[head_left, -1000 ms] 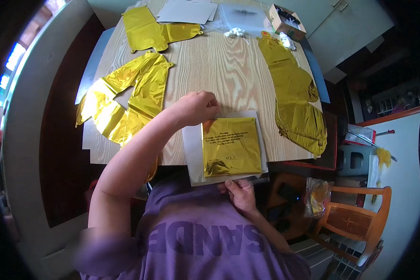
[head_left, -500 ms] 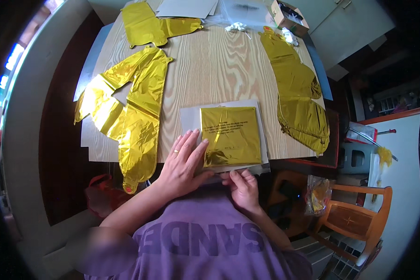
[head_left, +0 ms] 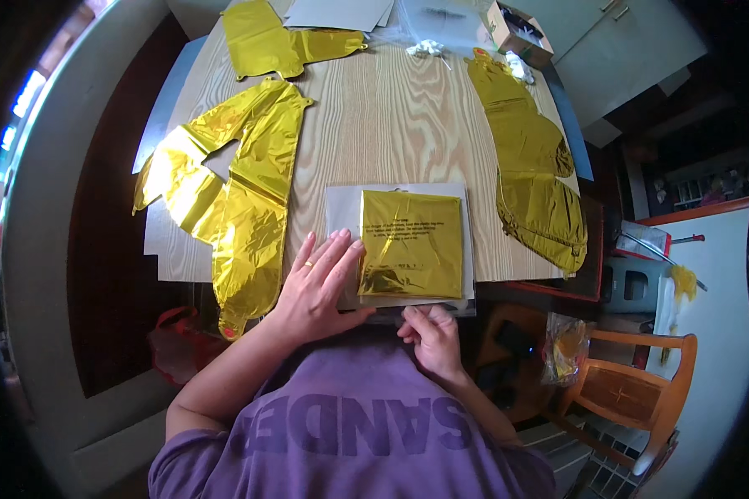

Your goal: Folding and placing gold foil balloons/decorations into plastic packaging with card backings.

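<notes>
A square, folded gold foil balloon (head_left: 412, 258) lies against a light backing card (head_left: 341, 204) in a clear plastic bag (head_left: 462, 308) at the table's near edge. Flat across the package's lower left part rests my left hand (head_left: 316, 287), fingers spread and open, the fingertips by the foil's left edge. My right hand (head_left: 431, 337) is closed just below the package, at the bag's lower edge. Its fingers are curled in, and what they hold, if anything, is hidden.
Unfolded gold foil balloons lie at the left (head_left: 254, 183), far left (head_left: 262, 41) and right (head_left: 528, 158) of the table. Cards (head_left: 337, 12), clear plastic bags (head_left: 441, 25) and an open box (head_left: 516, 37) are at the back. A wooden chair (head_left: 624, 391) stands right.
My left hand has slid slightly left and down on the package. The right hand has drawn a little below the bag's edge, its fingers curled tighter. The package has straightened slightly.
</notes>
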{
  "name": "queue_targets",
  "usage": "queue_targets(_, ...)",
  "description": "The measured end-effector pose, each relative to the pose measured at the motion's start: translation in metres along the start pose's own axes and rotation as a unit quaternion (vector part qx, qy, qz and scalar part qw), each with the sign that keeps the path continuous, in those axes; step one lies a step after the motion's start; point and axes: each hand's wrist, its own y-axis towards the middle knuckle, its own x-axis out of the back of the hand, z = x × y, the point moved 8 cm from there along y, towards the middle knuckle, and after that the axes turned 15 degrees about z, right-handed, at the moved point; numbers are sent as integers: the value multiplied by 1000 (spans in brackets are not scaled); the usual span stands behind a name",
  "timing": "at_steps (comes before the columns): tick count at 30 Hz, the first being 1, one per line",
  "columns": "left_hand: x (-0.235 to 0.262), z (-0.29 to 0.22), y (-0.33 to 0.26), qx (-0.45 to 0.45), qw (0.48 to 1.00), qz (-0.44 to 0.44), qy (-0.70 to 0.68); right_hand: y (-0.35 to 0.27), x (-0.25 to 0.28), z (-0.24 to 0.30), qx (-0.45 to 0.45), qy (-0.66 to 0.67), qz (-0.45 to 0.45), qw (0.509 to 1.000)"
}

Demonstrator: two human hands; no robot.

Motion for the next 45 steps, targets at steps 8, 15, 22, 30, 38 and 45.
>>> queue_targets(8, 25, -14, 12, -31, 998, 36, -49, 11, -14, 17, 140, 71, -1, 988)
queue_targets(15, 48, 60, 112, 94, 975, 82, -185, 5, -4, -2, 140, 53, 111, 983)
queue_targets(22, 30, 60, 139, 126, 889, 272, -346, 0, 6, 20, 176, -21, 116, 977)
queue_targets(30, 23, 70, 127, 144, 855, 261, -425, -5, -4, 27, 122, -32, 162, 979)
queue_targets(38, 19, 75, 120, 200, 867, 291, -353, -4, -1, 9, 117, -14, 162, 980)
queue_targets(45, 34, 52, 123, 134, 899, 276, -313, -8, -8, 16, 138, 29, 154, 978)
